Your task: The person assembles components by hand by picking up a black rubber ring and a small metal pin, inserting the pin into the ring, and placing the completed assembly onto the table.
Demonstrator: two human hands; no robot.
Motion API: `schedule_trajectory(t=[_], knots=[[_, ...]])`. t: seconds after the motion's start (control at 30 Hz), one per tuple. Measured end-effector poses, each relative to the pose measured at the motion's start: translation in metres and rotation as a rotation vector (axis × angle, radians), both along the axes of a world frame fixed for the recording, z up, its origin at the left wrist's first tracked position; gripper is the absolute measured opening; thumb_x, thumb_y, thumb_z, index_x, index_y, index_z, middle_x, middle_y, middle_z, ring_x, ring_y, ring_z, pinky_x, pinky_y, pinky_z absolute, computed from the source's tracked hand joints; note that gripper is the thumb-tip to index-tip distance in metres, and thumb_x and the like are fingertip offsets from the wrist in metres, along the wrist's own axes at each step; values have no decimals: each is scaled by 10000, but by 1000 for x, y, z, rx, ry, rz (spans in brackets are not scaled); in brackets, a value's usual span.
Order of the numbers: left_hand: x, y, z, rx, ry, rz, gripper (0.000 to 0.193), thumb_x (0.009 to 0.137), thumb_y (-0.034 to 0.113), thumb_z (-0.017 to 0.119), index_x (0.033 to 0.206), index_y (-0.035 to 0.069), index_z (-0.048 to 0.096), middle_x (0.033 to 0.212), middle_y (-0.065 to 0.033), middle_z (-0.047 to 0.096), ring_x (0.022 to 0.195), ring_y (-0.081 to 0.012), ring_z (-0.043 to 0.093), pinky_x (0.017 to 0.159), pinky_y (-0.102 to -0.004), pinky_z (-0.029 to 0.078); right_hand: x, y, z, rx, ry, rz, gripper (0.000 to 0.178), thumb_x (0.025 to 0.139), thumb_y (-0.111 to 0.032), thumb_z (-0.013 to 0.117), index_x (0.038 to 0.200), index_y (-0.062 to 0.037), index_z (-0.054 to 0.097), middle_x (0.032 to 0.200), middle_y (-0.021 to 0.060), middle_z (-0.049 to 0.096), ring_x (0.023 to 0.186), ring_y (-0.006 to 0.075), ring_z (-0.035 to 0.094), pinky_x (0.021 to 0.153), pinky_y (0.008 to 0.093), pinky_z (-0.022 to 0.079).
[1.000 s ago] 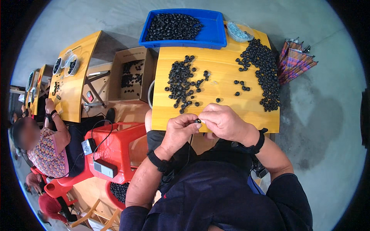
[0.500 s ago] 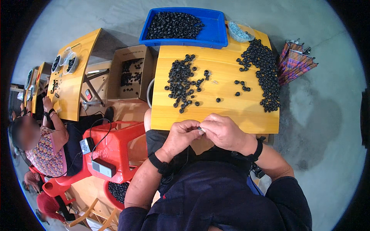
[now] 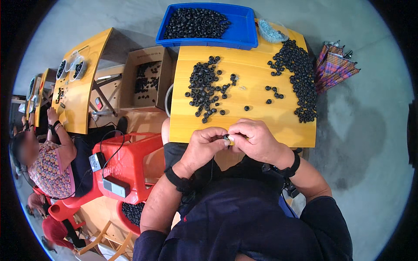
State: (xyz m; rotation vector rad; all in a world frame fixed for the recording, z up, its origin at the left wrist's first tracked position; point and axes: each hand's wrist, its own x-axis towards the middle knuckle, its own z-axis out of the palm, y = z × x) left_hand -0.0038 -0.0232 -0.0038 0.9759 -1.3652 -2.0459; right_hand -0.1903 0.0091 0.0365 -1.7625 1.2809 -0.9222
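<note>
At the near edge of the yellow wooden table [image 3: 244,126], my two hands meet fingertip to fingertip. Pinched in my left hand [image 3: 204,145] is a small black ring-shaped part [image 3: 226,137], mostly covered by the fingers. My right hand [image 3: 257,141] presses its thumb and forefinger against the same spot; what it grips there is too small and hidden to make out. Beyond them lies a heap of black ring-shaped parts [image 3: 202,85] on the left, a bigger heap [image 3: 300,82] along the right edge, and a few loose ones [image 3: 274,93] between.
A blue tray [image 3: 239,26] with black parts stands at the far edge, beside a clear tub of small pale-blue pieces [image 3: 272,32]. A folded plaid umbrella [image 3: 333,67] is at the right. Left are a red stool [image 3: 130,161], a cardboard box [image 3: 146,100] and a seated person [image 3: 52,169].
Both hands have moved slightly away from me, toward the table. The black part shows more between the fingertips. The whole view has shifted a little.
</note>
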Motion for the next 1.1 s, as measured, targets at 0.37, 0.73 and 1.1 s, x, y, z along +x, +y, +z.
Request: schedule_trajectory(t=[0.37, 0.73, 1.1], knots=[[-2, -1, 5, -2, 18, 15, 151, 857, 9, 643, 1006, -10, 650, 818, -20, 653, 692, -60, 593, 613, -198, 498, 2, 3, 5, -191, 73, 11, 84, 780, 12, 623, 862, -6, 625, 751, 118, 588, 653, 277, 595, 570, 351, 483], [4, 3, 4, 108, 131, 50, 144, 851, 11, 651, 993, -9, 641, 838, -34, 657, 708, -83, 613, 630, -214, 513, 1, 15, -9, -86, -26, -105, 126, 798, 5, 606, 921, 29, 623, 784, 130, 586, 638, 282, 587, 569, 360, 479], [11, 5, -1, 156, 170, 62, 154, 876, 46, 636, 1023, -1, 629, 864, -49, 661, 745, -116, 640, 656, -246, 534, -14, -77, -82, -162, 332, -101, 53, 825, -81, 588, 826, -47, 628, 762, 158, 574, 723, 347, 591, 644, 422, 475]])
